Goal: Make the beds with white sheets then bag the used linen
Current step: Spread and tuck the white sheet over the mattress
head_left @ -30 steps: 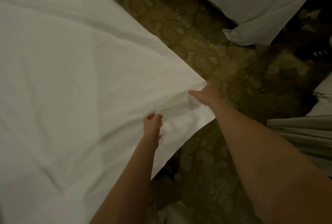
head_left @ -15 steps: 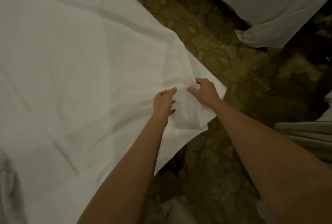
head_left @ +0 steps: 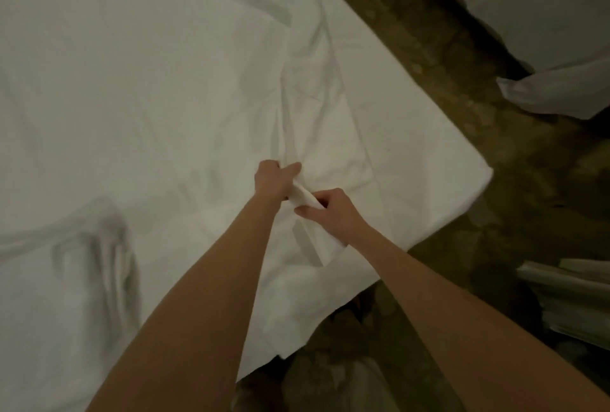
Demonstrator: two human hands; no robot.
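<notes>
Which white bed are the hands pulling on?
The big near bed: both hands pinch its sheet. The far bed lies untouched across the carpet.

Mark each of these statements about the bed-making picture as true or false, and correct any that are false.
1. Both hands grip a fold of the white sheet. True: the left hand and right hand each grip the same raised fold.
2. The floor is bare wood. False: it is a patterned carpet.
3. A second bed with white bedding stands across the gap at the upper right. True.
4. The sheet is dark blue. False: it is white.
5. A bunch of crumpled white cloth lies on the bed at the lower left. True.
</notes>
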